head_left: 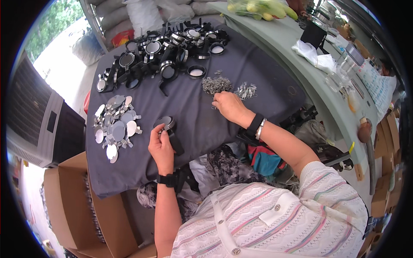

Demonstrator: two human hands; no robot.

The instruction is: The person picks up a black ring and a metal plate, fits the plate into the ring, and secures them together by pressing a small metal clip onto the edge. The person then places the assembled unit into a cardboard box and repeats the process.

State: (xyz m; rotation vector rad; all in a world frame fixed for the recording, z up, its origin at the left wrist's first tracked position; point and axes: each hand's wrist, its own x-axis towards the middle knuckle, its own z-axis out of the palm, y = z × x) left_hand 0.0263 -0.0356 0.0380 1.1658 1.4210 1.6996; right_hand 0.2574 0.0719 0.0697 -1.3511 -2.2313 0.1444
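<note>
Across a broad table spread with dark grey cloth point(189, 101), I work with both bare hands. Below its left corner stands an open cardboard box point(64, 206). Along the far side lies a jumbled pile of black parts point(153, 47), many with round, silver-rimmed ends. To my left, well apart from that pile, is a smaller spread of flat grey and silver discs point(118, 129) with little tabs.

My left hand point(161, 148) grips one black part point(175, 141) near the table's front edge, thumb and fingers closed around it, its round end pointing away from me. My right hand point(232, 106) reaches to the near edge of a heap of small metal pieces point(217, 84); its fingertips are drawn together, but I cannot tell whether they pinch a piece. Just right of the heap lie brighter, slender metal bits point(246, 91), and farther right, one thin ring point(292, 90).

I judge the step in hand to be picking out a small piece while the left hand holds the black part ready. From here, the move seems to call for a fine fingertip pinch, separating one piece from its tangled neighbours, with the left hand steady.
</note>
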